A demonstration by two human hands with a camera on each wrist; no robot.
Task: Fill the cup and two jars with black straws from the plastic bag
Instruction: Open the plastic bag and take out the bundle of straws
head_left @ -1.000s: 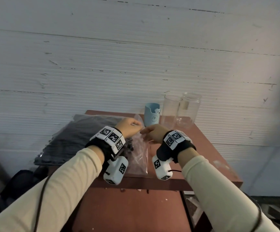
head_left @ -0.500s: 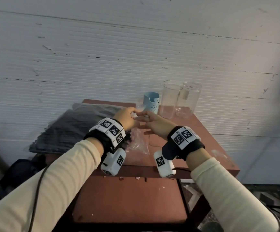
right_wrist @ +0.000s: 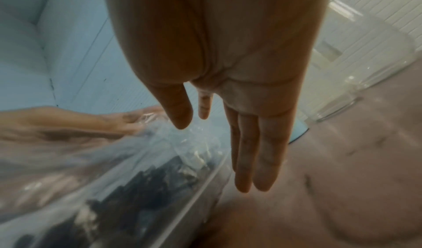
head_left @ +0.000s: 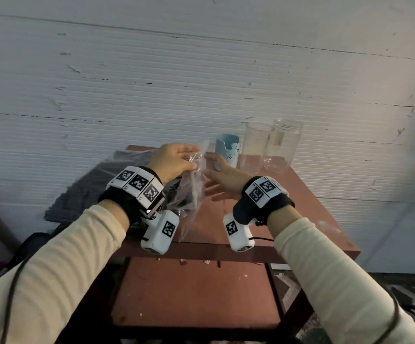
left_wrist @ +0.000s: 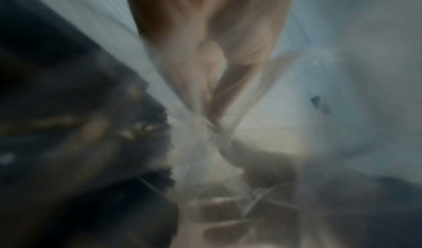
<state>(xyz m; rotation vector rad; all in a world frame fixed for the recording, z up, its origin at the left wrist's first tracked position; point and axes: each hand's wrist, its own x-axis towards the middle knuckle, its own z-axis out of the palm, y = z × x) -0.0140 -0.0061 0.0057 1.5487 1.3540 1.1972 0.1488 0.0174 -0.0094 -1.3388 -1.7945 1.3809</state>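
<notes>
Left hand: blurred, reaching down from the top edge, fingers pinching gathered clear film. Plastic bag: crumpled, hanging below the hand. Black straws: dark blurred mass left of the bag. Pale wall: right of the hand.

My left hand has lifted the bag's clear top edge up off the table, pinching it higher than a second ago. My right hand has let go of the plastic; its fingers now stretch flat beside it.
</notes>
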